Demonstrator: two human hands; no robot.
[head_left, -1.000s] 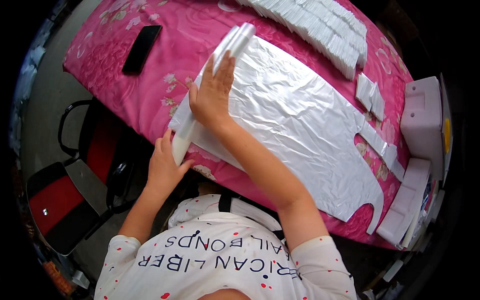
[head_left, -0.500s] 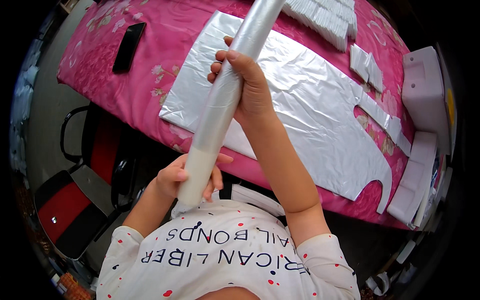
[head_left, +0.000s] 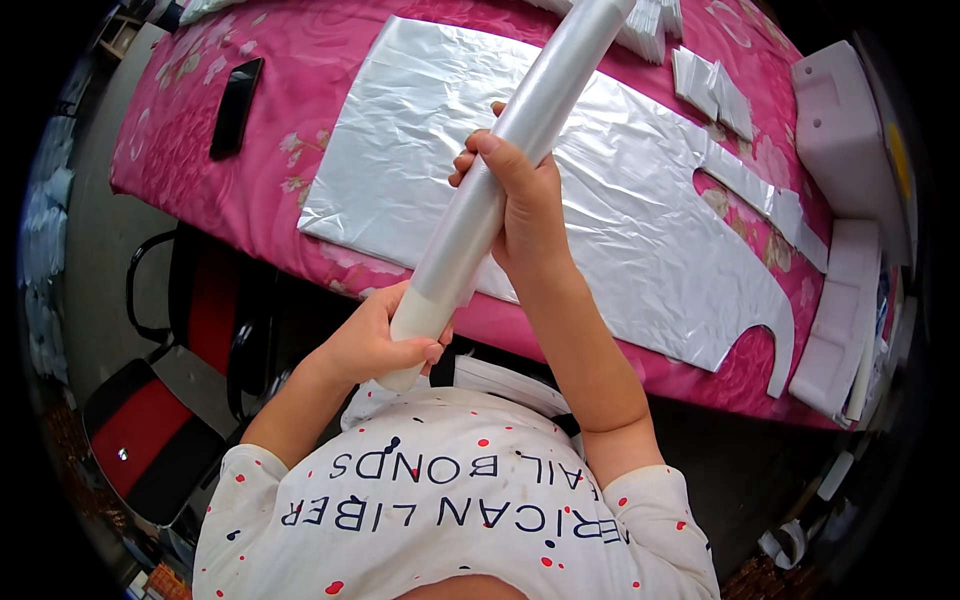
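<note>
A long roll of clear plastic film (head_left: 545, 105) on a pale core slants across the view, its far end beyond the upper edge. Around its bare lower end my left hand (head_left: 372, 335) is closed, thumb laid across the front. Farther up, my right hand (head_left: 528, 195) wraps the middle of the roll, fingertips showing on its left side. Beneath the roll, a shiny whitish plastic sheet (head_left: 640, 240) with cut-out curves and straps, shaped like an apron, lies spread on the table.
A pink flowered cloth covers the table (head_left: 190, 190). On it are a black phone (head_left: 237, 108) at the left and stacks of folded white plastic (head_left: 712, 90) at the far right. White foam boxes (head_left: 840, 310) line the right edge. A red-and-black chair (head_left: 155, 430) stands at left.
My left hand's fingers have closed around the roll's lower end, where they were loose and spread before. Both hands and the roll have shifted a little to the right.
</note>
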